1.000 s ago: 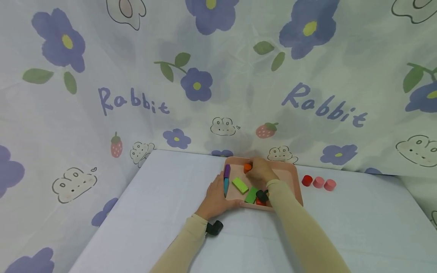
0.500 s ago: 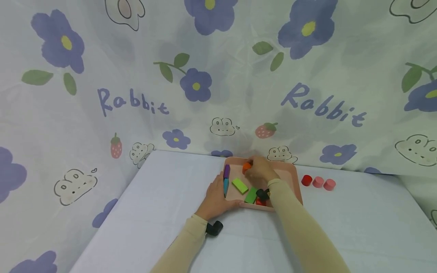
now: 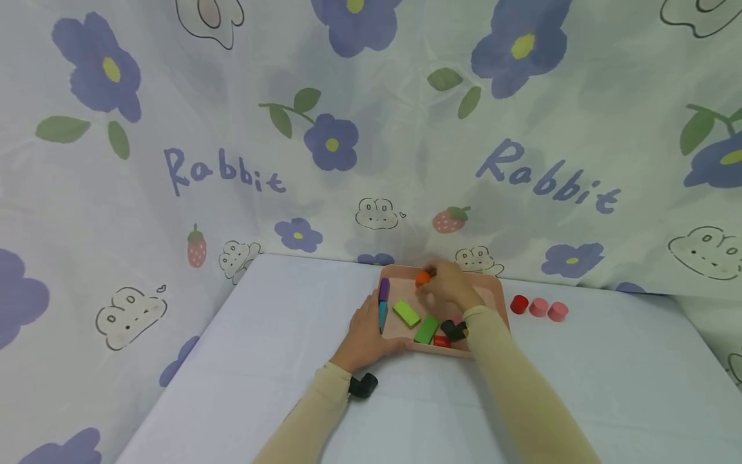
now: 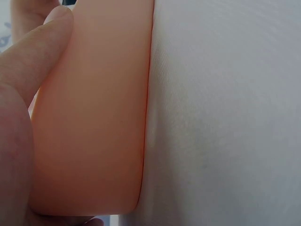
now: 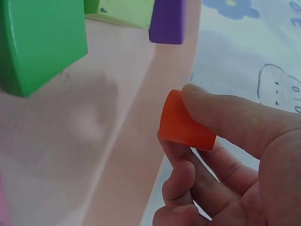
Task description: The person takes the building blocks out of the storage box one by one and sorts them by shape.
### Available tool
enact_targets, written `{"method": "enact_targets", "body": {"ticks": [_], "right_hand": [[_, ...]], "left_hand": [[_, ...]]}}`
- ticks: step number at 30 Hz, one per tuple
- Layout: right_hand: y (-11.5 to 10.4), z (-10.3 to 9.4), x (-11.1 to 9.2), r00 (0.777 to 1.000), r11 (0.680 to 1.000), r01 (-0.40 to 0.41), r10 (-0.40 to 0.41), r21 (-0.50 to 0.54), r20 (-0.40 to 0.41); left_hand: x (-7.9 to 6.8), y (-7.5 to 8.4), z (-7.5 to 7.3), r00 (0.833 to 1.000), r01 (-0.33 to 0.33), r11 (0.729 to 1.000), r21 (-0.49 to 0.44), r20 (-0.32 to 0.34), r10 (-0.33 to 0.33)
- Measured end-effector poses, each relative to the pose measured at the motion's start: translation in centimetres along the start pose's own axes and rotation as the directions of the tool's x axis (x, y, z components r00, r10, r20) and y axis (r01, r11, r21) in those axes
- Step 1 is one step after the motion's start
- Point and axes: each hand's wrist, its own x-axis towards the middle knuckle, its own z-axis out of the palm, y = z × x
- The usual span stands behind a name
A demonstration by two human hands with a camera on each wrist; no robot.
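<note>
My right hand (image 3: 453,288) pinches an orange cylindrical block (image 5: 182,123) between thumb and fingertips, over the far side of a shallow pink tray (image 3: 500,303). In the right wrist view the block is tilted and stands above the tray floor. My left hand (image 3: 366,334) grips the tray's near left corner, its thumb on the front rim, as the left wrist view also shows. Inside the tray lie a yellow-green block (image 3: 407,314), a green block (image 3: 426,330) and a red block (image 3: 442,341). A purple block (image 3: 384,289) and a blue block (image 3: 382,316) line its left wall.
Right of the tray, a red cylinder (image 3: 519,304) and two pink cylinders (image 3: 538,307) stand in a row on the white table (image 3: 278,322). A patterned curtain (image 3: 371,129) rises behind the table. My right forearm (image 3: 522,380) covers the tray's near right part.
My right hand has lifted slightly and shifted a little right, raising the orange block with it. The left hand keeps its grip on the tray corner.
</note>
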Motion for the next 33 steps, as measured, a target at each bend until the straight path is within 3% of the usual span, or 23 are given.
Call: {"method": "enact_targets", "body": {"ticks": [13,22,29,33], "right_hand": [[0.2,-1.2,-1.9,0.997,0.998,0.056,-0.055,0.018,-0.062],[0.1,-1.4,-3.6,0.995,1.0,0.006,-0.003,0.025,-0.099],[-0.2,-2.1,-5.0,0.981,0.987,-0.059,0.03,-0.15,-0.189],[-0.3,-2.5,-5.4,0.983,0.99,-0.044,0.018,-0.136,-0.185]], "left_hand": [[0.0,0.2,0.0,1.0,0.015,1.0,-0.012,0.003,-0.015],[0.1,0.0,-0.1,1.0,0.008,1.0,-0.012,0.004,-0.008],[0.1,0.1,-0.1,1.0,0.01,1.0,0.0,-0.003,-0.01],[0.2,0.2,-0.1,1.0,0.013,1.0,-0.003,-0.003,-0.013]]}}
